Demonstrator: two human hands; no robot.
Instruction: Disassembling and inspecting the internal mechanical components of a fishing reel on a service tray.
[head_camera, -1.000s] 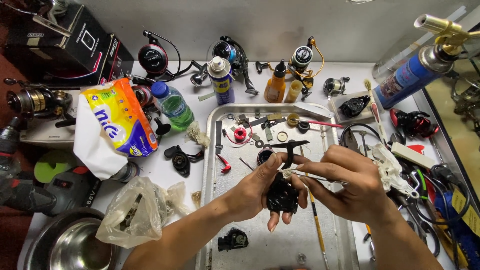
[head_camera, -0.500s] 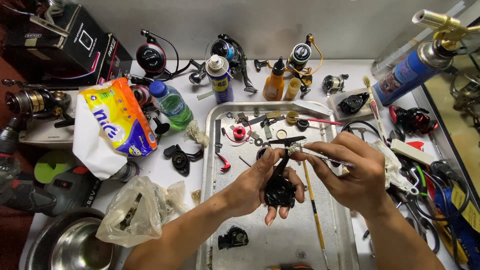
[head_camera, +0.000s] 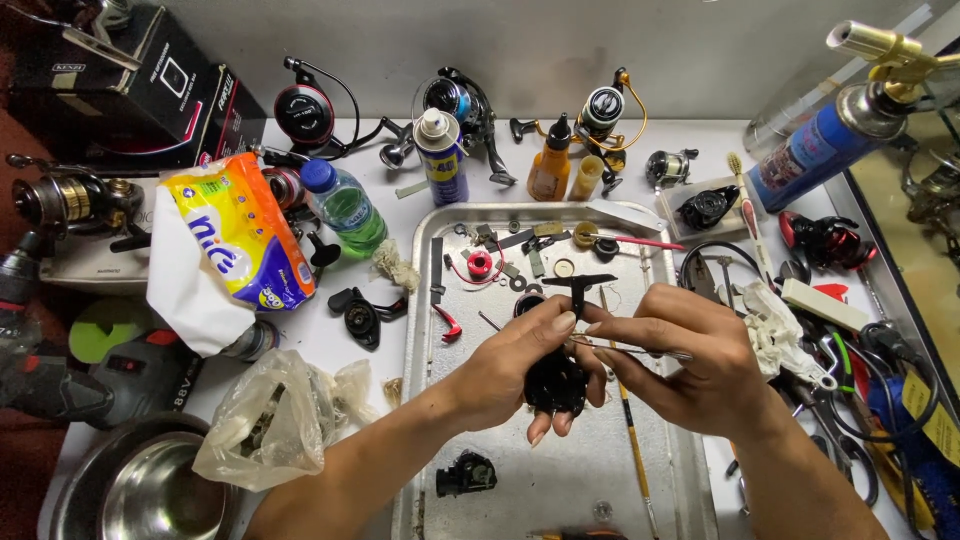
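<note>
Both hands (left (head_camera: 520, 365), right (head_camera: 690, 360)) still grip the black reel body (head_camera: 556, 382), tweezers (head_camera: 630, 347) now lower.

Around the metal tray (head_camera: 420, 300) — a green bottle (head_camera: 345, 208), blue gas canister (head_camera: 815, 150), steel bowl (head_camera: 140, 490).

The tray (head_camera: 440, 420) is dull grey metal with scuffs. The reel part (head_camera: 556, 382) looks like shiny black plastic. The thin tool (head_camera: 630, 347) is shiny metal. The bowl (head_camera: 150, 490) is smooth shiny metal. The bag (head_camera: 265, 420) is thin, crinkly clear plastic.
</note>
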